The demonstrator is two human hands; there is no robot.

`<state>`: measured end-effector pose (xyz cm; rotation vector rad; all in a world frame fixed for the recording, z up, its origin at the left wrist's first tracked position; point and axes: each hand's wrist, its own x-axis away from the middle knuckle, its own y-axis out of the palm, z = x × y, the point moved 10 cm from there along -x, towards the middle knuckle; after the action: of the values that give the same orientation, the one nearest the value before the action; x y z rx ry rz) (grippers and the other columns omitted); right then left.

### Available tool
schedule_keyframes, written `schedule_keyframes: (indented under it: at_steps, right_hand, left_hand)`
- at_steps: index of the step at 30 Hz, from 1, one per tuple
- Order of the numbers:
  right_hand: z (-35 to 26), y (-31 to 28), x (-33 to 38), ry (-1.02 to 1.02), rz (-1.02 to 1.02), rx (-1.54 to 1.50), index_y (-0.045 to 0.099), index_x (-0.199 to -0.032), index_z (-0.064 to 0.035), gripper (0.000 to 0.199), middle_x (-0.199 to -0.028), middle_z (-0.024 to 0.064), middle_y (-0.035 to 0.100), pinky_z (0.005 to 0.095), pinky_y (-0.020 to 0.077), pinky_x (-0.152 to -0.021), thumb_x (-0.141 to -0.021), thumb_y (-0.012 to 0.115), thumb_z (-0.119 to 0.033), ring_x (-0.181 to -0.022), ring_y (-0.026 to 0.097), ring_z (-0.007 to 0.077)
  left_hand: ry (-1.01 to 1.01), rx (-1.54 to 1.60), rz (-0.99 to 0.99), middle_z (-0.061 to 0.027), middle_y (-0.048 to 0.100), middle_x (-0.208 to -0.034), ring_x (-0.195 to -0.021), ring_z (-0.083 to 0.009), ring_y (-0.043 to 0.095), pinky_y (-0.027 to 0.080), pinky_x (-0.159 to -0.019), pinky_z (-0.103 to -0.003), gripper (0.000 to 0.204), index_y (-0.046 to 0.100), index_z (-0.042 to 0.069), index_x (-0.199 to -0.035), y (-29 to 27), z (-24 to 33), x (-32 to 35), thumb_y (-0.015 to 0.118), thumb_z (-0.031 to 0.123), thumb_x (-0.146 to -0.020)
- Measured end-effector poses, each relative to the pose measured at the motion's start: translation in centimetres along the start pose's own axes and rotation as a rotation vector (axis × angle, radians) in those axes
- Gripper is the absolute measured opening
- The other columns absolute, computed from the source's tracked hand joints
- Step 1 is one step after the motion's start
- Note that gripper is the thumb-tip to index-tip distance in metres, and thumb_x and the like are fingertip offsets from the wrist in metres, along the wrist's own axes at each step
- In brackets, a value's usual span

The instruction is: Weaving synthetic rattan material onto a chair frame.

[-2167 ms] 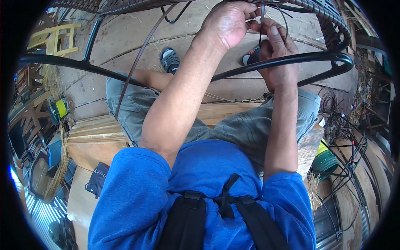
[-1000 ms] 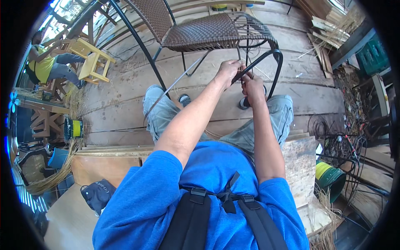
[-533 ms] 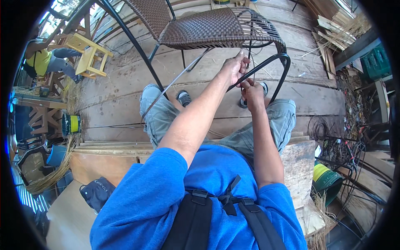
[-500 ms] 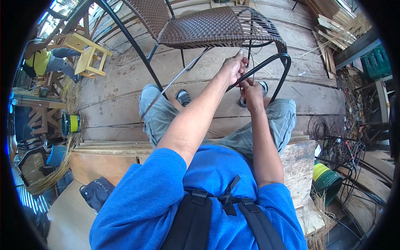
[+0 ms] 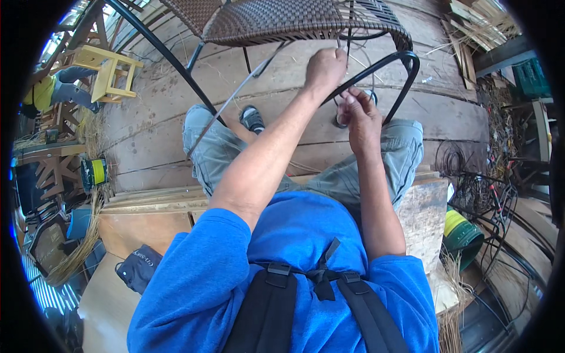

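Before me stands a chair with a black tubular metal frame (image 5: pixel 194 89) and a seat (image 5: pixel 271 22) woven from brown flat strips. Toward its right end the seat's strands run more openly. My left hand (image 5: pixel 325 72) is closed just below the seat's front edge, on a thin brown strip coming down from the weave; its fingertips are mostly hidden. Lower and to the right, my right hand (image 5: pixel 363 117) has thumb and fingers pinched together beside the curved black tube. What lies in that pinch is too small to make out. Another long strip (image 5: pixel 232 97) slants from under the seat past my left knee.
A yellow wooden stool (image 5: pixel 112 73) and another person in a yellow top (image 5: pixel 44 94) are at far left. Green buckets with yellow bands stand at left (image 5: pixel 94 172) and right (image 5: pixel 462 235). Tangled black cords (image 5: pixel 471 188) and wood pieces (image 5: pixel 465 56) lie at right. A dark pouch (image 5: pixel 139 267) rests beside me.
My left hand has turned, its back now toward me, and moved slightly left and up. My right hand has turned, showing more of its fingers. The chair sits higher in view.
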<state>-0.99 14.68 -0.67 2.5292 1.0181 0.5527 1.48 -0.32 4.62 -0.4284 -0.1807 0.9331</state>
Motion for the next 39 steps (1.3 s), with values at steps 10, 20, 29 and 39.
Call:
schedule_keyframes:
  at_steps: [10,20,29,39]
  right_hand:
    - [-5.4,-2.2,2.7,-0.106,0.116,0.321,0.059,-0.106,-0.0013,0.021,-0.092,0.0050,0.062,0.0190,0.0416,-0.056,-0.090,0.055,-0.014,-0.073,0.059,0.0098]
    - [-12.0,3.6,1.9,-0.241,-0.028,0.450,0.062,-0.099,0.0010,0.021,-0.084,0.0045,0.065,0.0210,0.0427,-0.056,-0.090,0.053,-0.016,-0.071,0.061,0.0096]
    - [-12.1,13.0,3.0,-1.111,-0.605,1.476,0.057,-0.106,-0.0066,0.030,-0.114,0.0143,0.056,0.0360,0.0466,-0.086,-0.078,0.048,0.002,-0.104,0.054,0.0310]
    - [-14.9,13.9,4.4,-0.986,-0.560,1.387,0.058,-0.096,-0.0045,0.014,-0.088,0.0129,0.062,0.0362,0.0485,-0.068,-0.085,0.055,-0.014,-0.081,0.061,0.0309]
  left_hand:
    - [0.178,-0.672,-0.002,-0.0223,0.064,-0.073,-0.073,-0.0377,0.064,0.049,-0.066,-0.047,0.031,0.065,0.001,-0.079,-2.8,6.7,4.8,0.047,0.025,-0.085]
    - [0.231,-0.664,0.086,-0.0212,0.060,-0.066,-0.065,-0.0388,0.061,0.047,-0.059,-0.048,0.023,0.060,0.002,-0.079,-9.0,11.9,12.3,0.049,0.022,-0.084]
    - [0.643,-0.666,-0.214,-0.0128,0.060,-0.073,-0.057,-0.0289,0.059,0.046,-0.051,-0.038,0.021,0.060,0.007,-0.093,-11.4,21.2,22.3,0.063,0.007,-0.072]
    - [0.302,-1.197,0.003,-0.0131,0.063,-0.101,-0.075,-0.0240,0.065,0.049,-0.067,-0.033,0.040,0.055,0.005,-0.111,-28.9,25.4,27.2,0.056,-0.006,-0.072]
